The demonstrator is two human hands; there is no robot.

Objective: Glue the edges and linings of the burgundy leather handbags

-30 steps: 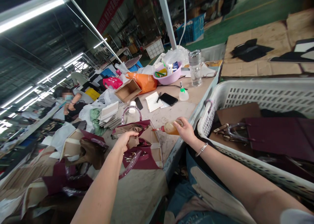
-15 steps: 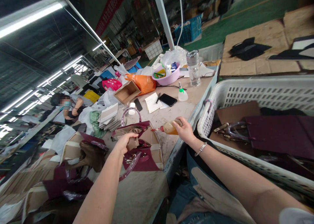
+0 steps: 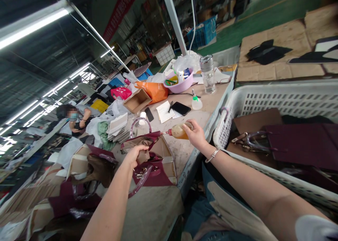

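Note:
A maroon handbag [image 3: 155, 177] with plastic-wrapped handles lies on the worktable [image 3: 148, 212], its brown lining [image 3: 144, 157] pulled up at the opening. My left hand [image 3: 136, 155] is closed on that lining, thumb toward the right. In my right hand [image 3: 194, 133] is a squeeze bottle [image 3: 181, 131] of amber liquid, tipped on its side. Its red nozzle points left and meets or nearly meets the bag's upper edge; I cannot tell whether they touch.
More unfinished maroon bags [image 3: 66, 195] lie at the left. A white plastic basket [image 3: 264, 91] with bag parts stands on the right. Behind the bag are a phone [image 3: 181, 108], a green-collared bottle [image 3: 196, 103], a glass flask [image 3: 208, 75] and a purple basin [image 3: 182, 86]. A person [image 3: 76, 117] sits far left.
The squeeze bottle in my right hand has moved slightly left and up, bringing its nozzle to the bag's upper edge. My left hand keeps its hold on the lining.

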